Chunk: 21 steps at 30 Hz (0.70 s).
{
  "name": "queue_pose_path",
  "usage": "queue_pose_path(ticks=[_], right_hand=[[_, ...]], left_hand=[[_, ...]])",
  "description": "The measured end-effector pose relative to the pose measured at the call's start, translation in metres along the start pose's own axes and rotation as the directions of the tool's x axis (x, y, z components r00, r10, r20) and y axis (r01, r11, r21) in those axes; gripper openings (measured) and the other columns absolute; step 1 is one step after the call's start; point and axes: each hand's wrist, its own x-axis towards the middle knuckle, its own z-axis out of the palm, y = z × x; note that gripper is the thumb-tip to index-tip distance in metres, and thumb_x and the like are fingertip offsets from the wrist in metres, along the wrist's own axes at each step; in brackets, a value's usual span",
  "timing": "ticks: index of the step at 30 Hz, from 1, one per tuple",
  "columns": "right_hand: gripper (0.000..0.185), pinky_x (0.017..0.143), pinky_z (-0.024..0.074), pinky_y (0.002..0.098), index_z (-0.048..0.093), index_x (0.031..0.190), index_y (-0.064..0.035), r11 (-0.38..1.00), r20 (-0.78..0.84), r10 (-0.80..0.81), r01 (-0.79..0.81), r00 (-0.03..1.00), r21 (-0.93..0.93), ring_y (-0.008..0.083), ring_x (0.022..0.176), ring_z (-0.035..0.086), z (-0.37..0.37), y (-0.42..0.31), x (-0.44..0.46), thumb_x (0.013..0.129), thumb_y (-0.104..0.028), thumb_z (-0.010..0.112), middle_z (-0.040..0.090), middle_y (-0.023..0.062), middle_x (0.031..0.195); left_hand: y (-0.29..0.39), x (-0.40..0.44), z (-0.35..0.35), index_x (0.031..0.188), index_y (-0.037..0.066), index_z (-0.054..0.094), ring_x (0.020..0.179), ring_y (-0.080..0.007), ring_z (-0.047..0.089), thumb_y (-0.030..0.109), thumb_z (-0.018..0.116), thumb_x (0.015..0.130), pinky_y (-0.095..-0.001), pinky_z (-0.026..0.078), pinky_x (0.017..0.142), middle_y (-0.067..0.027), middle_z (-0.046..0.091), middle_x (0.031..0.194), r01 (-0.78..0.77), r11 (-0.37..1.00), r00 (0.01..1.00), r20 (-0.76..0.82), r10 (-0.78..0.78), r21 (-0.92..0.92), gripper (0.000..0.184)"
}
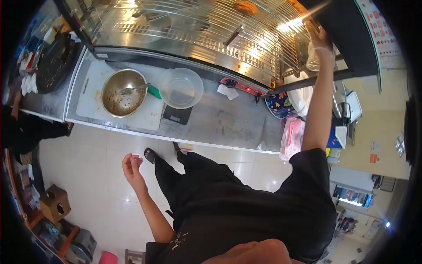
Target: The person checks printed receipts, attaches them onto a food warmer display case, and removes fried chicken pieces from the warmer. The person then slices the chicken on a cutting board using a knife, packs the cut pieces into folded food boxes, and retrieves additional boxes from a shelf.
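Observation:
My left hand (pixel 133 170) hangs over the floor in front of the counter, empty, with its fingers loosely curled and a little apart. My right arm stretches up to the far right end of the lit display warmer (pixel 206 39). There my right hand (pixel 318 37), which looks covered by a clear plastic glove, is at the wire rack (pixel 277 35). Glare and the warmer's dark frame partly hide its fingers, so their grip is unclear. An orange-brown piece of food (pixel 300 6) lies just beyond the fingertips. Another browned piece of food (pixel 246 7) rests on the rack.
On the steel counter (pixel 228 123) are a metal bowl (pixel 112 105) holding a green-handled utensil (pixel 154 91), a clear plastic tub (pixel 181 88), a black scale (pixel 177 115) and a white board (pixel 145 119). Pink packaging (pixel 292 136) hangs at the right edge. Another person (pixel 35 134) stands left.

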Motion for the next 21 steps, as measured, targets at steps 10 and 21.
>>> queue_pose_path(ticks=[10,21], right_hand=[[0.030,0.091,0.0457,0.0305,0.061,0.120,-0.0026,0.970,0.138,-0.230,0.217,0.963,0.107,0.0175,0.102,0.062,0.026,0.029,0.045,0.096,-0.021,0.060,0.067,0.0072,0.112],[0.037,0.101,0.0410,0.0328,0.058,0.124,-0.0006,0.952,0.167,-0.299,0.307,0.940,-0.023,0.0174,0.116,0.053,0.056,0.064,0.091,0.098,-0.026,0.054,0.060,0.0109,0.124]], left_hand=[[-0.027,-0.034,-0.084,0.124,0.006,0.052,0.089,-0.0157,0.057,0.015,0.053,0.100,-0.0315,0.051,0.087,-0.0060,0.057,0.103,0.055,0.986,0.887,-0.446,-0.122,-0.160,0.026],[0.031,0.088,0.024,0.126,0.004,0.048,0.083,-0.0178,0.063,0.025,0.057,0.097,-0.0301,0.054,0.072,-0.0084,0.059,0.098,0.132,0.979,0.985,-0.092,-0.148,-0.156,0.037]])
